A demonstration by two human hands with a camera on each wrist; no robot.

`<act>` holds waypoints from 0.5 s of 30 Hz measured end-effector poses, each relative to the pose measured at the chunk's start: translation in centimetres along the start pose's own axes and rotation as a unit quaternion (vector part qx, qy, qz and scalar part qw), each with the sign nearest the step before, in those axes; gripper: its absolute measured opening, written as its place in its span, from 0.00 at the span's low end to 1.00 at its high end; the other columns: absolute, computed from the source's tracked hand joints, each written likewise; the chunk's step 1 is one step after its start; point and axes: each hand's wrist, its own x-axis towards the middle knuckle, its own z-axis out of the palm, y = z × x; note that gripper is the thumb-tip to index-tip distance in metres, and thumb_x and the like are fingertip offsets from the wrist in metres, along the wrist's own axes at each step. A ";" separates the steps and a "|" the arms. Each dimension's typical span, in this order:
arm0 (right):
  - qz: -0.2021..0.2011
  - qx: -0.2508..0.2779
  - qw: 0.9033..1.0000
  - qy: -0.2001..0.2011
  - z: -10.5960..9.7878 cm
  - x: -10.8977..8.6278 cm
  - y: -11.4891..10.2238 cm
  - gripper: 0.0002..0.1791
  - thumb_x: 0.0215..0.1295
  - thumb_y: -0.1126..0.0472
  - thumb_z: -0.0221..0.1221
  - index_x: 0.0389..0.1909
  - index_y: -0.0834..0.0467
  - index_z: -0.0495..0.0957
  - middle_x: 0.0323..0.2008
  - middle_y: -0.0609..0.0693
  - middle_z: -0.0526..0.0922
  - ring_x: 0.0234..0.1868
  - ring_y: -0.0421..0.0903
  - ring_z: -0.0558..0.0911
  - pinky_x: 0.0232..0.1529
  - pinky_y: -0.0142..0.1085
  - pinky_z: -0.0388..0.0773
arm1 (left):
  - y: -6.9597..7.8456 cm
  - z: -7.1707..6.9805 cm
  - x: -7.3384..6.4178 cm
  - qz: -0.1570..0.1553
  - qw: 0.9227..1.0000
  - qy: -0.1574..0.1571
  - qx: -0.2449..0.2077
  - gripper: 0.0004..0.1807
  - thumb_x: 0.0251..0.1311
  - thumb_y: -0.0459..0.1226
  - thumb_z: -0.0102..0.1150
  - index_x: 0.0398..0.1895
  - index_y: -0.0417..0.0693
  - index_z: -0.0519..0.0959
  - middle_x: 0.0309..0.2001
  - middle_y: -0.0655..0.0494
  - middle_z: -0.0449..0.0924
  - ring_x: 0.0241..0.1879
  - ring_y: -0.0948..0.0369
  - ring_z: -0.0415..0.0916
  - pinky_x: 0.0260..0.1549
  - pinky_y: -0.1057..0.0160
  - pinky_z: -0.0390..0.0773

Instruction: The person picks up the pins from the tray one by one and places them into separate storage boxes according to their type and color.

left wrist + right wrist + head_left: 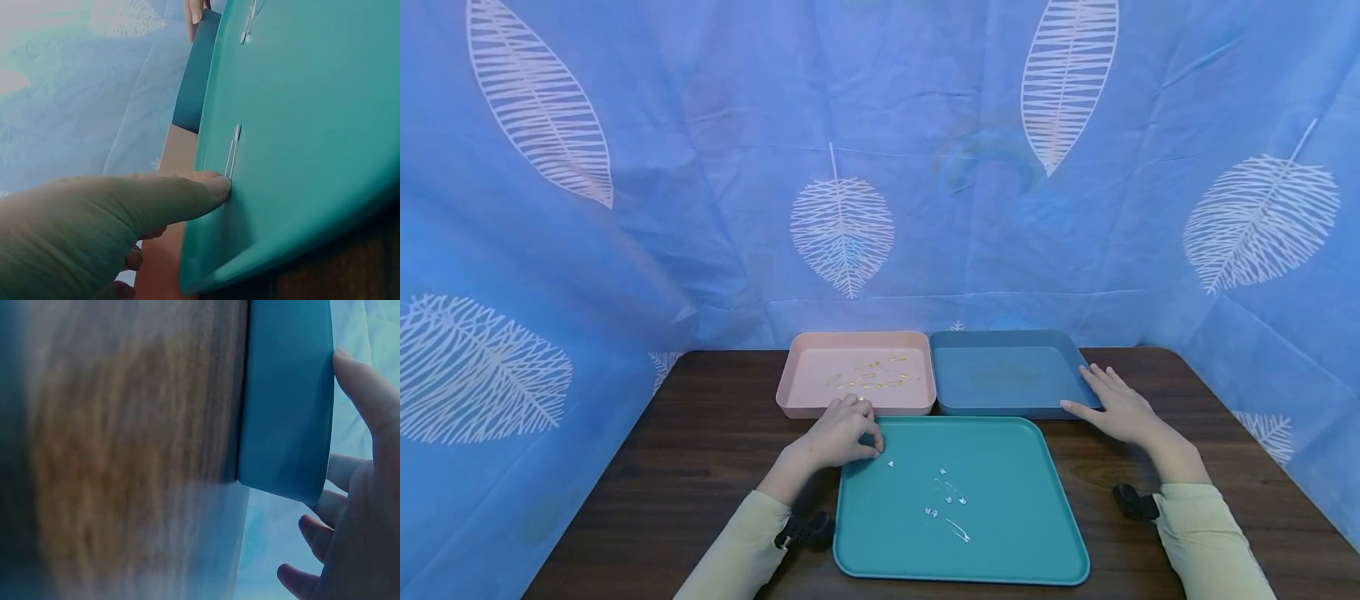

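At the teal tray's (1000,442) far left corner, my left hand (845,435) pinches one end of a silver safety pin (233,150). The thumb (209,190) covers that end in the left wrist view, and the index fingertip is hidden behind it. The pin's capped end points into the tray. Several more silver safety pins (958,530) lie spread about the tray's middle. My right hand (1116,407), fingers spread, rests on the right rim of the blue tray (1007,375) and holds nothing.
A pink tray (805,392) behind the teal one holds several gold safety pins (882,384). The blue tray stands beside it on the right. All three trays sit on a dark wooden table (700,433), with a blue leaf-patterned cloth (925,233) hanging behind.
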 end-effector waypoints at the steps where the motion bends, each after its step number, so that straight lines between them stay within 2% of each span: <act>1: 0.000 -0.002 1.000 0.001 0.1 0.1 0.0 0.52 0.66 0.35 0.53 0.74 0.69 0.47 0.73 0.74 0.46 0.74 0.73 0.44 0.63 0.75 0.44 | 0.0 0.0 0.0 -0.001 1.000 0.000 0.001 0.03 0.55 0.46 0.70 0.26 0.64 0.86 0.35 0.66 0.75 0.39 0.64 0.61 0.39 0.63 0.62; 9: -0.002 -0.018 1.000 0.005 0.1 -0.1 -0.1 0.51 0.67 0.34 0.51 0.75 0.67 0.49 0.73 0.73 0.48 0.74 0.72 0.44 0.61 0.76 0.44 | 0.1 0.3 0.1 -0.014 1.000 -0.005 -0.002 0.06 0.55 0.46 0.69 0.23 0.65 0.83 0.32 0.67 0.72 0.37 0.65 0.61 0.37 0.65 0.59; 15: 0.002 -0.050 0.999 0.008 -0.3 -0.4 -0.6 0.50 0.66 0.33 0.51 0.74 0.66 0.53 0.72 0.74 0.52 0.74 0.72 0.47 0.63 0.75 0.44 | 0.4 0.5 0.1 -0.024 1.000 -0.011 -0.005 0.10 0.55 0.45 0.67 0.19 0.66 0.79 0.29 0.68 0.69 0.36 0.65 0.60 0.36 0.64 0.58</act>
